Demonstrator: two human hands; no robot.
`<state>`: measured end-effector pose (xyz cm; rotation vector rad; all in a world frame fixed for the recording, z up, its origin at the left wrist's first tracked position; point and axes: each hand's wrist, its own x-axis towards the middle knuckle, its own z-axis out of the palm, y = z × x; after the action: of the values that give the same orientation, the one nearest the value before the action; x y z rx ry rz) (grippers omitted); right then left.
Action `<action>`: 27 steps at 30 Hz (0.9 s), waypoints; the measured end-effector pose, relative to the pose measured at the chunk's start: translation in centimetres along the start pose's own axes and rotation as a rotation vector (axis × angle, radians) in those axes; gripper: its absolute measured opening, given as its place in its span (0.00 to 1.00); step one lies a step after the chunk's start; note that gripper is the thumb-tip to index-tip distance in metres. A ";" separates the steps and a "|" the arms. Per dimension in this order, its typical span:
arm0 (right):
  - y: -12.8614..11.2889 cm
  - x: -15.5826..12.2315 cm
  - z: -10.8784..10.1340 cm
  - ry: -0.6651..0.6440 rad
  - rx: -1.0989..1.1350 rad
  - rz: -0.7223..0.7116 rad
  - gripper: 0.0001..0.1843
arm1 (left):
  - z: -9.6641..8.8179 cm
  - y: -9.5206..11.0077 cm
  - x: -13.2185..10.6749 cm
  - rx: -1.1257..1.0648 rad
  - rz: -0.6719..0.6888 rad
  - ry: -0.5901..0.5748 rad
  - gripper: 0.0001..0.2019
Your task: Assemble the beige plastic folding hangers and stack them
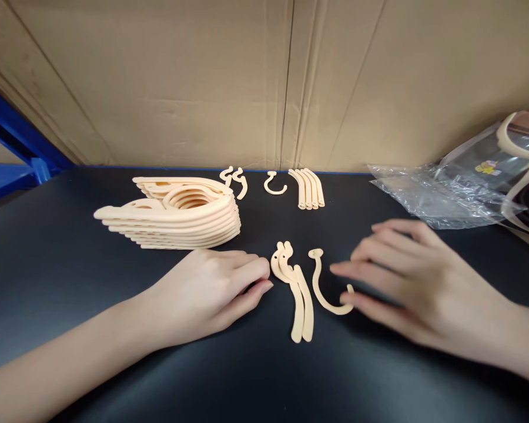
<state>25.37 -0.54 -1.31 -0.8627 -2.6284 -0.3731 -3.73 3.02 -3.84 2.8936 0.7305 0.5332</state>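
Note:
On the black table [48,282], two cream plastic arm pieces [300,299] lie side by side between my hands. A cream hook [324,288] lies just right of them. My left hand [211,291] rests on the table, fingers curled loosely, tips close to the top of the arm pieces and holding nothing. My right hand [405,276] lies flat with fingers stretched out, its lower fingertip touching the hook's end. A stack of several cream hanger parts [176,214] sits behind my left hand.
At the table's back lie two small cream pieces [235,179], a single hook [274,183] and a row of several curved pieces [308,188]. Clear plastic bags [441,197] with a hanger inside sit at the right. A cardboard wall [203,82] stands behind; a blue frame [22,153] at left.

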 end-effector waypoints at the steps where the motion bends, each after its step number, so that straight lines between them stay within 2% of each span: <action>1: 1.1 0.5 0.1 0.010 -0.042 0.017 0.13 | 0.0 0.0 0.0 -0.003 -0.003 -0.003 0.07; 6: 7.4 2.9 2.5 -0.026 -0.117 0.122 0.17 | 0.0 0.1 0.0 -0.008 -0.012 -0.017 0.08; 9: 9.6 3.6 4.1 -0.102 -0.090 0.143 0.19 | -0.1 0.1 -0.1 -0.010 -0.015 -0.027 0.09; 14: 10.5 3.3 4.6 -0.117 -0.095 0.165 0.20 | -0.1 0.0 -0.1 -0.016 -0.013 -0.022 0.09; 17: 11.0 3.3 4.7 -0.115 -0.140 0.227 0.21 | -0.1 0.0 -0.1 -0.021 -0.012 -0.024 0.09; 22: 11.9 5.0 5.8 -0.176 -0.121 0.529 0.23 | 0.0 0.0 0.0 -0.019 -0.011 -0.024 0.09; 27: 12.3 7.2 6.6 -0.192 -0.100 0.678 0.21 | -0.1 0.0 0.0 -0.024 -0.007 -0.020 0.09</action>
<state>25.83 15.16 -2.69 -1.8093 -2.2939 -0.2425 -3.79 3.03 -3.76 2.8687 0.7260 0.5082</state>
